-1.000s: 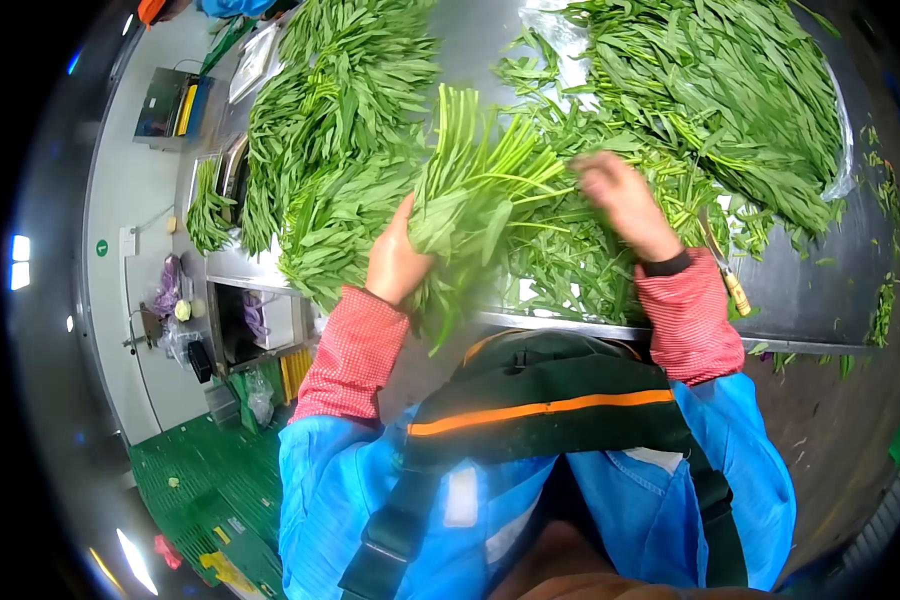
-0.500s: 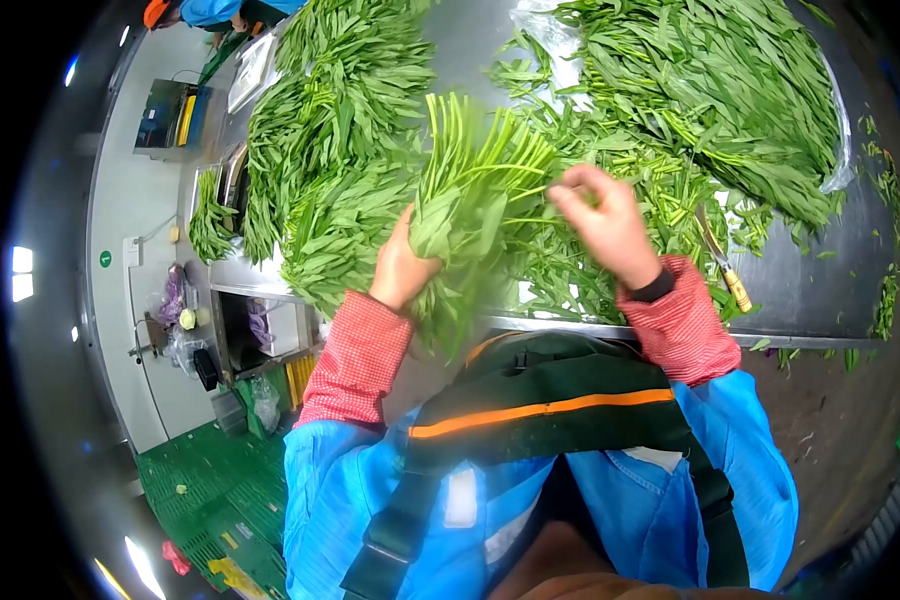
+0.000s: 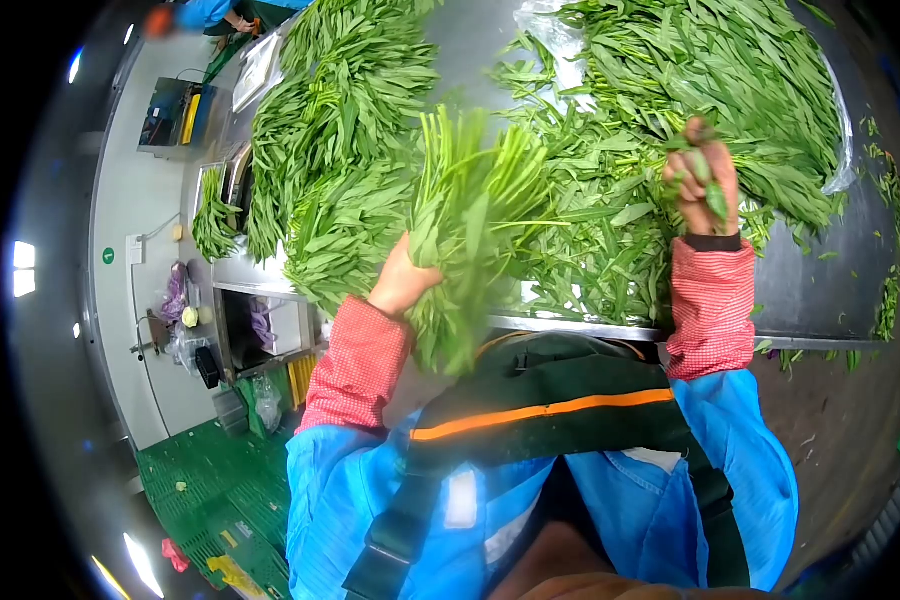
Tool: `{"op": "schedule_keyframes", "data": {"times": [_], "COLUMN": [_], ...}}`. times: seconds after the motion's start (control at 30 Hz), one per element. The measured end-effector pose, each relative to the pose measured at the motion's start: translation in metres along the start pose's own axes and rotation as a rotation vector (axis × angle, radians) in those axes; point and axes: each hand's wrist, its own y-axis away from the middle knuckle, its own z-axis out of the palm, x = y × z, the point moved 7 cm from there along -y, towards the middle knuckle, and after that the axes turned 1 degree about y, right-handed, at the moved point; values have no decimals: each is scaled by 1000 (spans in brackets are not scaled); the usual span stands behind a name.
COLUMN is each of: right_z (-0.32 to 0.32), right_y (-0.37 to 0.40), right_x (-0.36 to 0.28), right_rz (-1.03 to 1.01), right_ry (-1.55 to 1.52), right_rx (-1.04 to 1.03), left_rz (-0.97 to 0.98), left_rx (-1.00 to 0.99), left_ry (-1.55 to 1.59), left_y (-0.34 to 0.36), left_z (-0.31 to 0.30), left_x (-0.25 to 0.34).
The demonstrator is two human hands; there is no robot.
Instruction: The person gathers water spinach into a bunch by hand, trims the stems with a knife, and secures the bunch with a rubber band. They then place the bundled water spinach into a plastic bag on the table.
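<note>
My left hand [image 3: 407, 278] is closed around a bunch of water spinach [image 3: 450, 220], holding it upright above the near edge of the metal table. The cut stems fan out at the top and the leaves hang below, smeared by motion. My right hand [image 3: 708, 185] is raised to the right of the bunch, over loose greens. Its fingers are curled closed on a green leaf [image 3: 715, 198], and the fingertips look blurred. Under it lies a spread of loose leaves and stems [image 3: 610, 215]. The knife seen earlier is hidden behind my right arm.
A long row of water spinach [image 3: 335, 130] lies left, and a large heap [image 3: 710, 80] lies back right on plastic film [image 3: 555, 40]. The metal table edge [image 3: 580, 328] runs before my waist. Green floor matting [image 3: 200, 500] is lower left. Another person's hand [image 3: 238, 22] shows top left.
My right hand has moved right, away from the bunch's stems, and now carries a leaf. The knife has gone out of sight behind that arm. My left hand still holds the bunch.
</note>
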Motion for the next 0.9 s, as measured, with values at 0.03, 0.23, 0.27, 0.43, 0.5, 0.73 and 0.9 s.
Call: {"op": "schedule_keyframes", "data": {"times": [0.03, 0.23, 0.27, 0.43, 0.5, 0.73, 0.9], "right_z": [-2, 23, 37, 65, 59, 6, -33], "right_y": [-1, -11, -17, -35, -32, -29, -17], "right_x": [7, 15, 17, 59, 86, 68, 42], "right_rz": [108, -100, -119, -18, 66, 267, 126], "right_ry": [254, 1906, 1927, 2097, 2268, 1129, 514], "right_rx": [66, 205, 114, -294, -462, 97, 239], "left_rz": [-26, 267, 238, 209, 221, 248, -30], "left_rx": [-7, 26, 37, 36, 40, -96, -164], "left_ry": [78, -200, -213, -206, -245, -144, 281], "left_y": [1, -2, 0, -5, -7, 0, 4], "left_z": [0, 3, 5, 12, 15, 13, 6], "left_x": [-2, 28, 33, 22, 23, 30, 4]}}
